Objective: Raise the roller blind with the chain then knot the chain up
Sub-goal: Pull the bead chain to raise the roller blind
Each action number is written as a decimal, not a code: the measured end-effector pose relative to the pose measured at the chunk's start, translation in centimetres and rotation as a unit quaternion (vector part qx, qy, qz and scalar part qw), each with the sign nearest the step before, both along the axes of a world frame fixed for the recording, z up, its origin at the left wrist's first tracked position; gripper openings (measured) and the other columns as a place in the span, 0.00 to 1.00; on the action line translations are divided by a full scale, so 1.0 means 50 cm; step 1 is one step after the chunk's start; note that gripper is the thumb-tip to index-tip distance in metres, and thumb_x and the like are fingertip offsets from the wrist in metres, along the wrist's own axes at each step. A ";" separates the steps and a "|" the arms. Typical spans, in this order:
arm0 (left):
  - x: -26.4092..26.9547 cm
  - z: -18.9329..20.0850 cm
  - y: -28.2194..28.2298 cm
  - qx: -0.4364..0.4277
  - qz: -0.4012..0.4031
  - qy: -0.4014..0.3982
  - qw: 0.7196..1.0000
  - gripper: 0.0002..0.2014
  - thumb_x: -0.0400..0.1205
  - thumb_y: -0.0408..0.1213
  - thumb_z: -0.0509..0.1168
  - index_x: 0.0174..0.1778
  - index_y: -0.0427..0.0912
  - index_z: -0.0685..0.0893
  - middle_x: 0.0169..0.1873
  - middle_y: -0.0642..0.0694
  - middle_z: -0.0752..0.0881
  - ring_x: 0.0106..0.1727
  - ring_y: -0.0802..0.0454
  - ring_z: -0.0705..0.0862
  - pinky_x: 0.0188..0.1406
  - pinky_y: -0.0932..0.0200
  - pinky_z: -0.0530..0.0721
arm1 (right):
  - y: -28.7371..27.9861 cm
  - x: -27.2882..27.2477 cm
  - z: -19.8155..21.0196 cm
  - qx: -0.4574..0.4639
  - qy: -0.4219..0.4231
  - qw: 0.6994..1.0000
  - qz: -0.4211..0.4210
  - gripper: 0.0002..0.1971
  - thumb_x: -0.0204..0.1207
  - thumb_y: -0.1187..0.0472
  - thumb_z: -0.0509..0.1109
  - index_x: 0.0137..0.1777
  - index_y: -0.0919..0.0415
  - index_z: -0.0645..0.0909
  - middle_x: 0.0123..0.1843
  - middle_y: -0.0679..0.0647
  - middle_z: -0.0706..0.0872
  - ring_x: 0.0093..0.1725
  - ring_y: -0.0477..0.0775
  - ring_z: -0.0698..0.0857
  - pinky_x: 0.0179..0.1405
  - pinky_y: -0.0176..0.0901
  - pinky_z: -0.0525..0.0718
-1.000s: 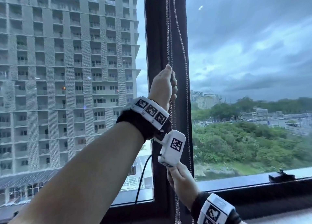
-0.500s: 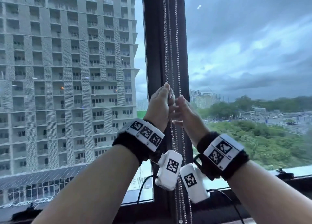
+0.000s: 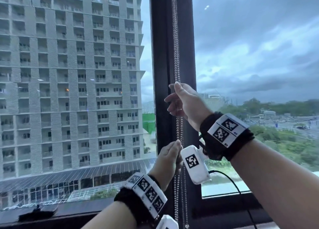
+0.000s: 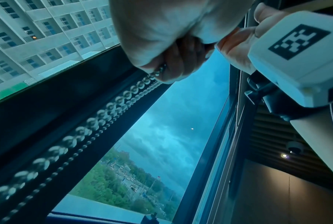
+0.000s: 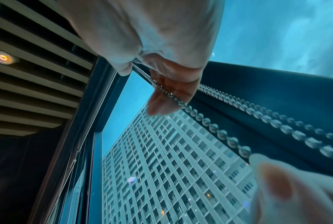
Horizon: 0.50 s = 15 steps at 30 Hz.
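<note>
Your right hand [image 3: 185,102] pinches the bead chain [image 3: 176,56] hanging down the dark window mullion [image 3: 162,73]. At its six o'clock, your left hand [image 3: 168,161] grips the same strands in curled fingers [image 4: 178,60].

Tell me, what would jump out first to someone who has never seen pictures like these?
Two bare hands, one above the other, hold a beaded metal chain that hangs down the dark window frame: the right hand grips it higher up, the left hand lower down. Both wrists wear black bands with white checkered tags. Beyond the glass, a tall grey apartment block fills the left pane, and a stormy sky over trees fills the right.
</note>
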<state>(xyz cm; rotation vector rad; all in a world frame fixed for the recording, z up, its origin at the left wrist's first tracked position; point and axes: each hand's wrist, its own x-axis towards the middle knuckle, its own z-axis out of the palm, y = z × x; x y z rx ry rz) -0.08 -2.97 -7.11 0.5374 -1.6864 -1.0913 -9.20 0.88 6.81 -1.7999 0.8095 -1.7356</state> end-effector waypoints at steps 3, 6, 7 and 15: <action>0.000 -0.007 0.003 0.010 0.010 -0.016 1.000 0.16 0.86 0.46 0.51 0.39 0.39 0.73 0.20 0.52 0.77 0.27 0.51 0.72 0.30 0.56 0.70 | -0.008 0.006 -0.010 0.003 -0.023 1.000 0.004 0.16 0.85 0.52 0.52 0.53 0.64 0.74 0.28 0.53 0.76 0.23 0.50 0.70 0.20 0.40 0.67; 0.001 -0.009 0.023 0.018 -0.005 -0.011 1.000 0.14 0.86 0.41 0.53 0.36 0.41 0.74 0.21 0.51 0.77 0.27 0.52 0.72 0.31 0.57 0.70 | -0.008 0.014 -0.018 0.013 -0.054 0.998 0.008 0.18 0.84 0.48 0.52 0.37 0.57 0.71 0.20 0.46 0.69 0.17 0.45 0.63 0.14 0.35 0.61; 0.003 -0.006 0.030 0.021 -0.020 -0.006 1.000 0.14 0.86 0.38 0.53 0.35 0.43 0.73 0.23 0.48 0.76 0.28 0.52 0.72 0.32 0.58 0.70 | -0.007 0.018 -0.021 0.006 -0.063 0.998 0.003 0.20 0.84 0.48 0.51 0.33 0.56 0.69 0.18 0.45 0.68 0.16 0.45 0.62 0.13 0.35 0.59; 0.030 0.042 0.001 0.026 -0.095 -0.081 0.992 0.28 0.81 0.63 0.48 0.50 0.44 0.84 0.41 0.42 0.88 0.45 0.44 0.84 0.51 0.50 0.81 | 0.008 0.010 -0.029 -0.043 -0.074 0.996 -0.009 0.21 0.85 0.52 0.49 0.29 0.54 0.66 0.17 0.48 0.66 0.14 0.47 0.59 0.12 0.35 0.57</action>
